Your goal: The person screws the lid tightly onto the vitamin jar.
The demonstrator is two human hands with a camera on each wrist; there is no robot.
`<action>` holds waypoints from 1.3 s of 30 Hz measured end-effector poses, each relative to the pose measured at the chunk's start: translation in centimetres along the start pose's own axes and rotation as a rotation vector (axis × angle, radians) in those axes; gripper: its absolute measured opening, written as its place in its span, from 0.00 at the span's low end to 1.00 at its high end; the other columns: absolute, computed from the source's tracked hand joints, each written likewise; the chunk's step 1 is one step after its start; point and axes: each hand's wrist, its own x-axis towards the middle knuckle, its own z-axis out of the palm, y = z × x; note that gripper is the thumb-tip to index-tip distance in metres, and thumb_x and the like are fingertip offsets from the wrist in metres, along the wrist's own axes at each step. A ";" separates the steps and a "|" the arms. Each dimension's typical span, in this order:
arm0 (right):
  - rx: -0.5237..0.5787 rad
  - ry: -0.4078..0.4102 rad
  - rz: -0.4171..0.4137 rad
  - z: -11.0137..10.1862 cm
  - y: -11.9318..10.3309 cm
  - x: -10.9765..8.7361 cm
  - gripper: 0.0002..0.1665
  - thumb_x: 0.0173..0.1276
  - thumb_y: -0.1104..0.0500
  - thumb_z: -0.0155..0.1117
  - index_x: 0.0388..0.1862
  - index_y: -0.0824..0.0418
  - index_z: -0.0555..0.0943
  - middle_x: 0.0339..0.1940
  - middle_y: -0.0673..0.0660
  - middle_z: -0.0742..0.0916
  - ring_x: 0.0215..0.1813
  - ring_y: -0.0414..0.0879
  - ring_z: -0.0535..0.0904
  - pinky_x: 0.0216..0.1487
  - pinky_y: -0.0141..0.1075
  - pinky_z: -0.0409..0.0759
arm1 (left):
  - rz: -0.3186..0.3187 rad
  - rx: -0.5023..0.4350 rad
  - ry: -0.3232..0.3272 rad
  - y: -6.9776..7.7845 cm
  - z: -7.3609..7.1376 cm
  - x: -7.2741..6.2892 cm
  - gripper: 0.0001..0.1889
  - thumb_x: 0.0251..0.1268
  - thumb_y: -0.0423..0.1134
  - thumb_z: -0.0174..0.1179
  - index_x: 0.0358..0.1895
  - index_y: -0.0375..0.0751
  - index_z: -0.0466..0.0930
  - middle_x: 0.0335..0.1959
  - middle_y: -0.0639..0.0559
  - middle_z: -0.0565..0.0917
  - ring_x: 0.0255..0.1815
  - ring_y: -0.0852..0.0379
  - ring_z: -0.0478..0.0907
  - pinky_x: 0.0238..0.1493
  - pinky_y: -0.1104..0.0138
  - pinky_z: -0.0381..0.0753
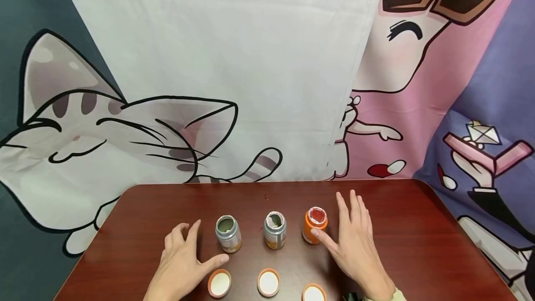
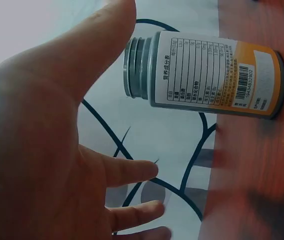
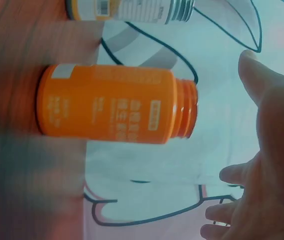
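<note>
Three uncapped bottles stand upright in a row on the table. To the left is a grey bottle (image 1: 231,241) with a white and orange label, its threaded neck plain in the left wrist view. A second grey bottle (image 1: 275,236) stands in the middle, and an orange bottle (image 1: 310,234) on the right. My left hand (image 1: 179,264) is beside the left bottle, fingers spread, holding nothing. Just right of the orange bottle is my right hand (image 1: 355,245), also spread and holding nothing; in the right wrist view a gap separates it from that bottle.
Nearer me lie three orange-rimmed caps, white inside up: a left cap (image 1: 219,284), a middle cap (image 1: 268,283) and a right cap (image 1: 314,293) cut by the frame edge. A small dark object (image 1: 351,297) is by my right wrist. Cartoon-printed cloth (image 1: 251,59) hangs behind the brown table (image 1: 422,245).
</note>
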 end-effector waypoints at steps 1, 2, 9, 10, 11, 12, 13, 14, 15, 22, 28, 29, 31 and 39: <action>0.003 0.005 -0.005 0.0 -0.2 0.0 0.60 0.56 0.39 0.76 0.78 0.65 0.59 0.77 0.74 0.58 0.75 0.73 0.51 0.69 0.68 0.51 | -0.001 0.003 -0.013 0.0 0.0 -0.1 0.60 0.46 0.76 0.66 0.74 0.32 0.63 0.65 0.32 0.63 0.65 0.32 0.59 0.57 0.39 0.69; 0.007 0.008 -0.008 -0.1 -0.3 0.1 0.60 0.56 0.39 0.76 0.78 0.65 0.59 0.77 0.74 0.58 0.75 0.73 0.51 0.69 0.68 0.52 | -0.001 0.005 -0.025 0.0 -0.1 -0.1 0.59 0.45 0.76 0.66 0.73 0.32 0.65 0.64 0.33 0.64 0.63 0.33 0.61 0.57 0.40 0.71; 0.040 -0.003 -0.007 -0.2 -1.7 0.3 0.61 0.55 0.39 0.77 0.78 0.64 0.59 0.78 0.71 0.57 0.77 0.71 0.49 0.71 0.65 0.50 | 0.012 0.033 -0.093 0.2 -0.1 -0.5 0.53 0.43 0.76 0.67 0.64 0.34 0.75 0.57 0.39 0.72 0.58 0.39 0.69 0.53 0.45 0.76; 0.043 -0.001 -0.012 -0.2 -2.0 0.4 0.61 0.55 0.39 0.77 0.78 0.64 0.60 0.79 0.71 0.57 0.77 0.70 0.49 0.72 0.64 0.50 | 0.017 0.034 -0.098 0.2 0.0 -0.5 0.52 0.43 0.75 0.68 0.63 0.35 0.76 0.55 0.41 0.73 0.58 0.40 0.70 0.53 0.46 0.76; 0.046 0.001 -0.019 -0.2 -2.2 0.4 0.61 0.55 0.38 0.77 0.78 0.64 0.60 0.79 0.70 0.57 0.78 0.69 0.49 0.72 0.64 0.50 | 0.022 0.035 -0.104 0.2 0.0 -0.6 0.51 0.42 0.75 0.68 0.62 0.36 0.77 0.54 0.42 0.74 0.57 0.41 0.71 0.53 0.46 0.76; 0.046 0.002 -0.025 -0.3 -2.4 0.4 0.60 0.55 0.38 0.76 0.78 0.64 0.60 0.79 0.70 0.57 0.78 0.69 0.49 0.71 0.64 0.51 | 0.026 0.038 -0.108 0.2 0.0 -0.6 0.50 0.42 0.75 0.69 0.61 0.37 0.78 0.52 0.44 0.74 0.56 0.42 0.72 0.53 0.46 0.77; 0.048 0.004 -0.032 -0.3 -2.6 0.4 0.60 0.55 0.38 0.76 0.78 0.64 0.60 0.79 0.69 0.58 0.78 0.68 0.49 0.71 0.65 0.51 | 0.030 0.038 -0.113 0.1 0.1 -0.6 0.49 0.42 0.74 0.69 0.60 0.38 0.78 0.52 0.45 0.75 0.55 0.43 0.73 0.53 0.46 0.77; 0.050 0.005 -0.038 -0.3 -2.8 0.4 0.60 0.55 0.38 0.76 0.78 0.63 0.60 0.79 0.69 0.58 0.78 0.68 0.49 0.71 0.65 0.51 | 0.033 0.037 -0.118 0.2 0.1 -0.7 0.48 0.42 0.74 0.70 0.60 0.38 0.78 0.51 0.46 0.75 0.54 0.44 0.74 0.53 0.47 0.77; 0.051 0.004 -0.043 -0.3 -3.1 0.4 0.60 0.55 0.38 0.76 0.79 0.62 0.60 0.80 0.68 0.57 0.78 0.67 0.49 0.71 0.65 0.52 | 0.040 0.036 -0.121 0.2 0.1 -0.7 0.47 0.42 0.73 0.71 0.59 0.39 0.79 0.50 0.47 0.76 0.54 0.45 0.75 0.53 0.47 0.77; 0.083 0.022 -0.086 0.0 -4.6 0.4 0.62 0.52 0.38 0.79 0.79 0.59 0.61 0.82 0.62 0.56 0.80 0.63 0.49 0.69 0.65 0.59 | 0.083 0.019 -0.136 0.6 0.7 -1.0 0.42 0.41 0.68 0.75 0.56 0.42 0.81 0.45 0.52 0.76 0.46 0.50 0.78 0.49 0.51 0.79; 0.157 0.054 -0.165 0.5 -5.9 0.3 0.56 0.57 0.36 0.75 0.78 0.57 0.63 0.81 0.59 0.59 0.79 0.61 0.52 0.68 0.62 0.62 | 0.106 0.019 -0.174 0.8 1.2 -1.1 0.41 0.38 0.65 0.77 0.57 0.45 0.81 0.42 0.53 0.75 0.40 0.55 0.75 0.43 0.53 0.78; 0.173 0.057 -0.182 0.6 -6.1 0.3 0.55 0.59 0.36 0.73 0.78 0.57 0.64 0.81 0.59 0.60 0.79 0.61 0.52 0.68 0.60 0.62 | 0.107 0.017 -0.184 0.7 1.2 -1.0 0.41 0.38 0.65 0.77 0.57 0.45 0.80 0.42 0.53 0.75 0.39 0.55 0.75 0.42 0.53 0.78; 0.201 0.062 -0.210 0.8 -6.4 0.2 0.51 0.62 0.35 0.70 0.77 0.57 0.65 0.80 0.59 0.61 0.79 0.61 0.53 0.70 0.55 0.62 | 0.106 0.017 -0.207 0.6 1.3 -1.0 0.41 0.38 0.64 0.78 0.57 0.45 0.80 0.42 0.53 0.75 0.39 0.56 0.74 0.41 0.53 0.78; 0.253 0.105 -0.314 1.7 -8.3 0.0 0.44 0.67 0.37 0.66 0.74 0.58 0.69 0.78 0.61 0.66 0.76 0.61 0.59 0.73 0.47 0.55 | 0.171 -0.022 -0.235 0.2 1.9 -1.0 0.43 0.36 0.62 0.80 0.57 0.42 0.80 0.41 0.50 0.75 0.37 0.55 0.74 0.36 0.54 0.77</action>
